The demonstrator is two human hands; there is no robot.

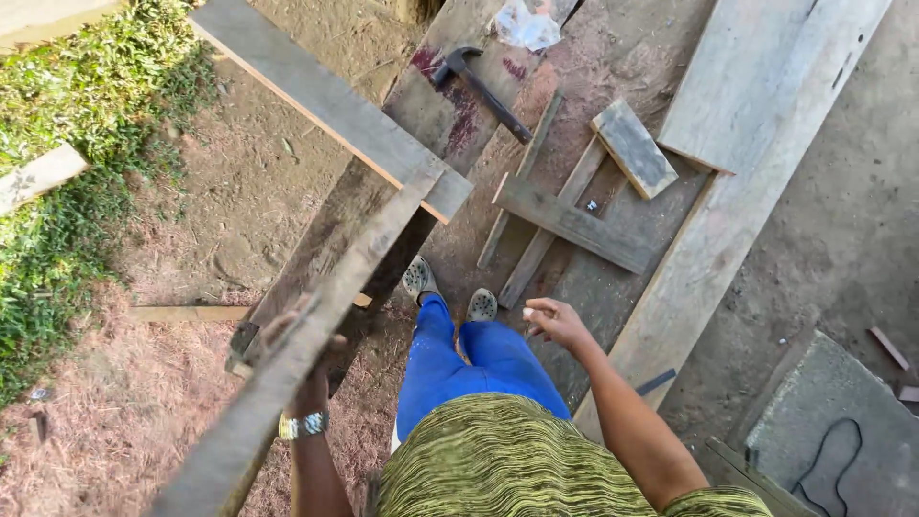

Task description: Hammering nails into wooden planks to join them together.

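Two hands | left hand (304, 362) grip clenched on long plank (316, 325) | right hand (555, 321) released, over open boards (613, 278)

sunlit dirt ground (220, 220), grass (67, 144) at left, concrete slab (833, 412).

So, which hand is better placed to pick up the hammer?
Probably the right hand: it is empty and open, nearer the hammer. The left hand is gripping a long plank.
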